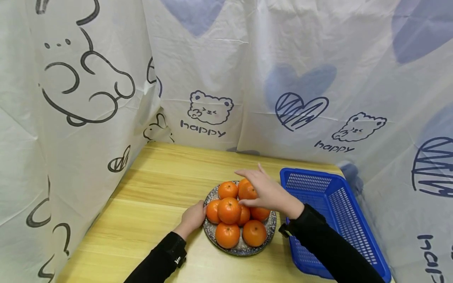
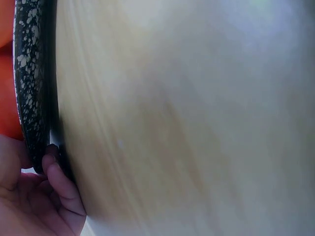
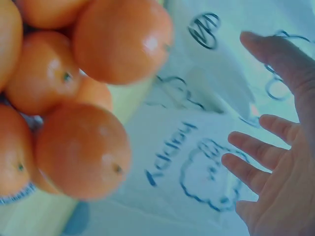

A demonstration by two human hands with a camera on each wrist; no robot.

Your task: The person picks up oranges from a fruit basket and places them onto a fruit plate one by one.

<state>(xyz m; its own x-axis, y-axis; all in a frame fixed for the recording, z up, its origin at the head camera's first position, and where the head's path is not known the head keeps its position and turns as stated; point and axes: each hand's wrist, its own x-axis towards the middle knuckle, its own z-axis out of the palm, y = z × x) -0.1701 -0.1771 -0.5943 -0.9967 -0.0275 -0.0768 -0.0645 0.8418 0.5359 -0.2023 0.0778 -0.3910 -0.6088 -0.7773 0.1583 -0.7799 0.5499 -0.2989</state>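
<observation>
A dark speckled plate on the table carries several oranges, some of them stacked. My left hand grips the plate's left rim; in the left wrist view its curled fingers reach to the underside of the plate edge. Over the right back part of the pile is my right hand, its fingers spread and nothing in it. From the right wrist, that hand shows apart from the oranges, thumb and fingers wide.
To the right of the plate stands a blue plastic basket with perforated walls, partly covered by the right sleeve. The wooden table extends to the left. White cloth with printed drawings hangs behind and on both sides.
</observation>
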